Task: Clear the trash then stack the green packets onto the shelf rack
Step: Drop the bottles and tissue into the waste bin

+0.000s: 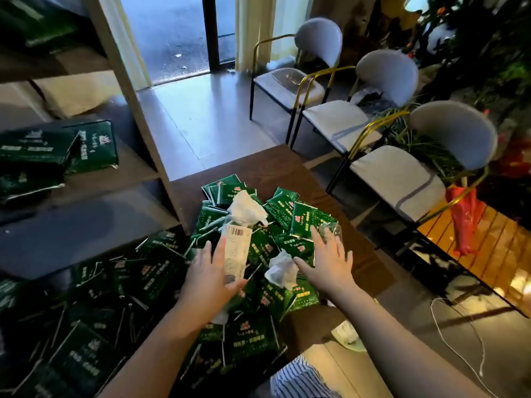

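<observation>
Frame centre: left hand (205, 275) holds clear bottle (236, 248) — right hand (327, 262), fingers spread, over green packets (304, 219), beside crumpled tissue (280, 270).

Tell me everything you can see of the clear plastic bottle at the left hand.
The clear plastic bottle is see-through, apparently empty, with a white label bearing a barcode. It lies lengthwise, pointing away from the person, over the pile of green foil packets. The left hand grips its near end. A crumpled white tissue sits at its far end, hiding any cap.

Three grey chairs (388, 76) line the right side — daylight falls through a glass door (169, 33) onto grey floor (207, 116).
</observation>
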A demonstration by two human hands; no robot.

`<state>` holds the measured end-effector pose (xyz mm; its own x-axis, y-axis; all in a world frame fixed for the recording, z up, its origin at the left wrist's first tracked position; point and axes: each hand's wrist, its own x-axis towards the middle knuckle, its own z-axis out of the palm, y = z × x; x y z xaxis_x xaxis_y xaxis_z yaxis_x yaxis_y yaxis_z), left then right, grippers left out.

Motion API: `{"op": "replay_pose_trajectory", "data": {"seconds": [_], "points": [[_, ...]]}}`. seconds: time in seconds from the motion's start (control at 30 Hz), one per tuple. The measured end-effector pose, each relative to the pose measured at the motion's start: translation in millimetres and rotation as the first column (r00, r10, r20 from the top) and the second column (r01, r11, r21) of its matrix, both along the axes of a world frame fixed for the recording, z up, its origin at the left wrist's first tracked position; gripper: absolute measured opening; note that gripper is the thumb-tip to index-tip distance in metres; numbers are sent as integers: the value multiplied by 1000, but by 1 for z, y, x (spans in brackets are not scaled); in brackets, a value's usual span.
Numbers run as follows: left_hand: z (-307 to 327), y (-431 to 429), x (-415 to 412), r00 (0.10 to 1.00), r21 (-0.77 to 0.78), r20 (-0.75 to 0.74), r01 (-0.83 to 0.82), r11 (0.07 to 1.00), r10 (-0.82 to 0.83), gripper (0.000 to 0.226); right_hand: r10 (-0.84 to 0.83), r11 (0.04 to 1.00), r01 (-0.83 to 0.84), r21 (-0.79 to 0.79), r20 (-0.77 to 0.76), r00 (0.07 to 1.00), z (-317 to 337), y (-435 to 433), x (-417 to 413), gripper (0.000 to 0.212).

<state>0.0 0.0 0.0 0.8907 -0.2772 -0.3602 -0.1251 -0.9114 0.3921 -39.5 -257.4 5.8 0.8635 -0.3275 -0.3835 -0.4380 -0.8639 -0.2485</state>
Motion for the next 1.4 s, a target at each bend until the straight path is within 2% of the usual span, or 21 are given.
{"op": "replay_pose_trajectory", "data": {"seconds": [0.1, 0.17, 0.3, 0.47, 0.7, 0.93, 1.27, 1.4], "points": [[-14, -20, 5, 987, 15, -4, -159, 987, 159, 117, -189, 981, 190, 43, -34, 981, -7, -42, 11, 92], [-19, -32, 7, 966, 44, -6, -259, 965, 259, 118, -253, 954, 267, 135, -111, 961, -15, -67, 14, 96], [-29, -57, 9, 912, 54, 14, -410, 911, 410, 116, -201, 937, 249, 245, -205, 958, -37, -97, 17, 103], [-34, -65, 5, 864, 43, 9, -503, 863, 503, 108, -137, 919, 205, 337, -216, 967, -45, -106, 23, 105], [-31, -67, -2, 843, 3, 11, -538, 843, 538, 104, -166, 908, 254, 333, -271, 948, -53, -104, 22, 113], [-20, -64, -8, 857, -19, -27, -514, 857, 514, 105, -201, 900, 280, 333, -253, 946, -54, -100, 13, 118], [8, -58, -13, 892, -107, -12, -451, 886, 452, 103, -299, 861, 349, 370, -187, 936, -45, -94, 1, 110], [22, -67, -6, 911, -203, -11, -407, 891, 413, 101, -354, 832, 384, 400, -149, 923, -38, -94, -4, 106]]}}
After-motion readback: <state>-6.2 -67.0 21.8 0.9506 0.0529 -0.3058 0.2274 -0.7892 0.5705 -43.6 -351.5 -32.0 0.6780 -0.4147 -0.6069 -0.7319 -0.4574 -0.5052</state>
